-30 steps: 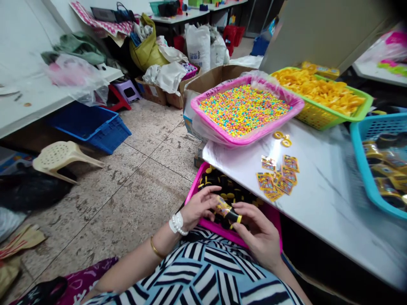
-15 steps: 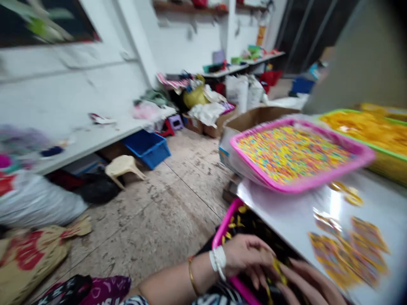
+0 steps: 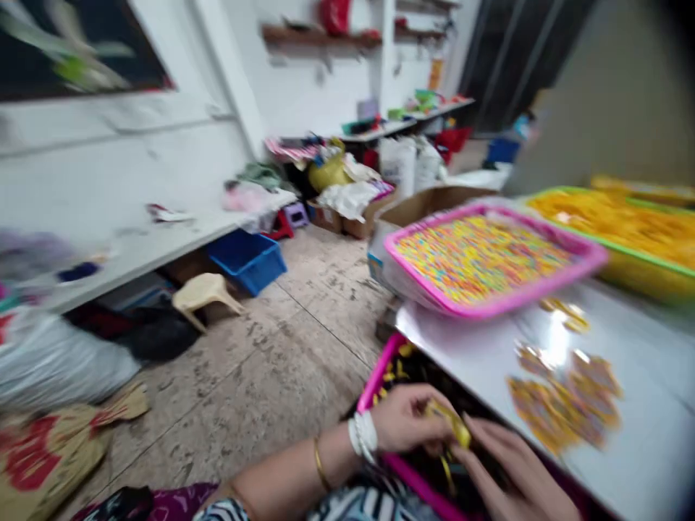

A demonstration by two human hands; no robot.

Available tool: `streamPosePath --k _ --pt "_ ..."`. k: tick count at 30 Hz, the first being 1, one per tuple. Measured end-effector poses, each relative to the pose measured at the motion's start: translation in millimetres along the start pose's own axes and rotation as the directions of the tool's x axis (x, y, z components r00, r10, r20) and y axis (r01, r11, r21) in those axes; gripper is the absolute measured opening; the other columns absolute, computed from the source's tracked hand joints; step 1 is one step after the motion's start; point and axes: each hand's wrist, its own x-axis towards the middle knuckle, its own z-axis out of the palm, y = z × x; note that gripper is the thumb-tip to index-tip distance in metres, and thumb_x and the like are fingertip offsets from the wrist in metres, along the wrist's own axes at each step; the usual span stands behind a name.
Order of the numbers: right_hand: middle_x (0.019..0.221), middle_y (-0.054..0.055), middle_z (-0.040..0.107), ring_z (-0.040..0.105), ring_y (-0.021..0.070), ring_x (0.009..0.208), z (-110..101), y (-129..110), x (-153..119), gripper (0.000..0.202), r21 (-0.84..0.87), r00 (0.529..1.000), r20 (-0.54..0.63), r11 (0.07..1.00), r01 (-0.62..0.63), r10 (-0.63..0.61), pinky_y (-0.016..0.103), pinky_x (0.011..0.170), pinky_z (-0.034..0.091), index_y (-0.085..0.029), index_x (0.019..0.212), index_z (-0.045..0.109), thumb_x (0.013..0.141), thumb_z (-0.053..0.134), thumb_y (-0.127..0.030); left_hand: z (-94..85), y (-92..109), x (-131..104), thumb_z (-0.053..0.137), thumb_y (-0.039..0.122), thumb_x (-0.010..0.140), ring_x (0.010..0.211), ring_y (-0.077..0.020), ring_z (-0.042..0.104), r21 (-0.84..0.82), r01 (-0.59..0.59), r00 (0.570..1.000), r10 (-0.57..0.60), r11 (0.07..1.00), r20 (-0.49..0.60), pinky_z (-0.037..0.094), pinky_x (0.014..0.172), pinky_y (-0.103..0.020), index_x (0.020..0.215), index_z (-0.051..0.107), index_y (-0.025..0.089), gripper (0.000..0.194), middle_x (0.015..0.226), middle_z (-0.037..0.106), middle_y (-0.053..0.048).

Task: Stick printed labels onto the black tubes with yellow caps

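My left hand is closed, its thumb and fingers pinching a small yellow plastic piece whose exact kind is blurred. My right hand meets the other end of that piece between its thumb and fingers. Both hands are over a pink-rimmed basket that holds dark material and many small yellow pieces. On the white table to the right lie several flat yellow-orange packets, and behind them are a few yellow pieces.
A pink tray of small multicoloured bits stands at the table's far edge. Beside it is a green-rimmed basket of yellow pieces. On the floor are a cream stool, a blue bin and sacks at left.
The view has shifted slightly. My hands have drawn together around the yellow piece, which now shows more clearly between them; my left fingers have closed into a pinch.
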Motion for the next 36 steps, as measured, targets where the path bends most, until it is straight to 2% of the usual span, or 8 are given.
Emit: streamPosePath --k 4,13,16,19,22,25,31,36 --pt "0.103 0.005 0.070 0.069 0.0177 0.089 -3.6 -12.7 -3.5 0.030 0.142 0.947 -0.032 0.940 -0.312 0.319 0.029 0.079 0.060 -0.026 0.113 0.070 0.083 0.071 -0.023 -2.2 3.6 10.9 0.077 0.049 0.076 0.060 -0.0068 0.055 0.059 -0.085 0.992 0.079 0.995 0.103 0.044 0.057 -0.019 0.101 0.063 0.012 0.047 0.078 0.063 -0.002" --pt "0.090 0.003 0.067 0.069 0.0135 0.072 5.5 -15.0 -7.5 0.019 0.517 0.807 0.023 0.684 -0.515 0.590 0.023 0.064 0.060 -0.021 0.093 0.067 0.078 0.077 -0.024 8.9 -13.1 18.6 0.072 0.053 0.080 0.043 -0.0045 0.044 -0.130 0.148 0.978 -0.126 0.980 0.163 0.030 0.040 -0.016 0.097 0.058 0.013 0.046 0.060 0.054 0.003" --pt "0.092 0.004 0.068 0.069 0.0150 0.077 3.5 -11.2 -7.7 0.023 0.456 0.832 0.012 0.738 -0.498 0.554 0.026 0.069 0.061 -0.021 0.100 0.064 0.080 0.074 -0.023 9.4 -12.0 23.2 0.069 0.055 0.081 0.045 -0.0042 0.044 -0.119 0.133 0.987 -0.120 0.984 0.109 0.029 0.040 -0.016 0.094 0.057 0.013 0.045 0.067 0.059 0.001" --pt "0.107 0.007 0.066 0.067 0.0187 0.097 -6.5 -8.5 -9.6 0.032 0.178 0.953 -0.010 0.938 -0.296 0.303 0.032 0.084 0.059 -0.024 0.111 0.068 0.081 0.072 -0.014 5.1 -9.4 24.4 0.071 0.054 0.079 0.046 -0.0044 0.043 0.052 0.082 0.994 -0.086 0.995 0.069 0.031 0.041 -0.016 0.092 0.059 0.011 0.047 0.064 0.056 0.002" --pt "0.109 0.008 0.066 0.066 0.0183 0.100 -13.9 -9.2 -11.5 0.043 0.024 0.992 0.020 0.992 -0.125 0.125 0.031 0.088 0.058 -0.026 0.120 0.068 0.081 0.070 -0.009 2.9 -7.6 21.8 0.069 0.053 0.082 0.047 -0.0054 0.043 0.093 0.108 0.984 -0.119 0.990 0.133 0.033 0.043 -0.017 0.093 0.059 0.011 0.045 0.060 0.052 0.004" --pt "0.100 0.006 0.070 0.068 0.0163 0.088 -12.2 -10.8 -11.0 0.035 0.090 0.964 -0.029 0.961 -0.260 0.263 0.027 0.076 0.060 -0.025 0.115 0.070 0.082 0.072 -0.015 7.4 -8.7 19.6 0.073 0.046 0.080 0.058 -0.0057 0.048 0.051 0.029 0.990 -0.036 0.998 0.139 0.038 0.053 -0.018 0.096 0.057 0.013 0.041 0.073 0.055 0.002" --pt "0.089 0.006 0.071 0.068 0.0151 0.071 -6.1 -10.2 -5.8 0.027 0.404 0.751 0.039 0.677 -0.615 0.659 0.024 0.061 0.059 -0.019 0.104 0.072 0.079 0.075 -0.031 16.8 -19.5 26.3 0.075 0.046 0.079 0.060 -0.0063 0.049 -0.010 -0.012 0.995 0.013 1.000 0.103 0.040 0.057 -0.020 0.099 0.056 0.014 0.042 0.078 0.054 0.002" --pt "0.104 0.008 0.071 0.069 0.0184 0.090 -0.5 -7.4 -15.7 0.028 0.337 0.809 0.000 0.762 -0.553 0.587 0.029 0.077 0.059 -0.023 0.106 0.074 0.079 0.075 -0.027 14.9 -28.6 26.7 0.064 0.053 0.085 0.048 -0.0056 0.041 -0.088 0.091 0.994 -0.086 0.992 0.068 0.030 0.047 -0.019 0.098 0.054 0.015 0.041 0.064 0.050 0.005"
